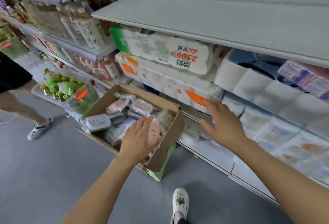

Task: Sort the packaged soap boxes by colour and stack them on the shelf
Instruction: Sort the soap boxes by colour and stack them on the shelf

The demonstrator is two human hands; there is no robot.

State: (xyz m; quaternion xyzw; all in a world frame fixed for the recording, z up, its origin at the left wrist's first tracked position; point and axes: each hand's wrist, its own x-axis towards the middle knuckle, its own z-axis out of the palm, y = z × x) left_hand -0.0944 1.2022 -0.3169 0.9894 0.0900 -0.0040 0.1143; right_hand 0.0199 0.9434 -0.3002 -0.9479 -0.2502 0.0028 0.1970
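I am looking down at a smooth grey floor (44, 170), with my white perforated clog (180, 201) nearest the bottom edge. Just beyond it, an open brown cardboard box (165, 145) is sitting on the floor against the base of the shelving, filled with plastic-wrapped soap boxes (142, 107) in pink, white and grey, lying jumbled. My left hand (138, 139) is reaching into the box, its fingers lying over a pale pink wrapped soap box (154, 131) with the thumb curling under it, gripping it. My right hand (221, 125) is hovering spread wide and holding nothing, just above the low white metal shelf (210, 152) beside the box. Behind it, bulky packs of white toilet tissue (170, 54) are filling the middle tier under a bare grey shelf board (204, 19). Farther left, rows of bottles (85, 28) are lining the shelves, and another person's leg in a white shoe (38, 129) is standing in the aisle.
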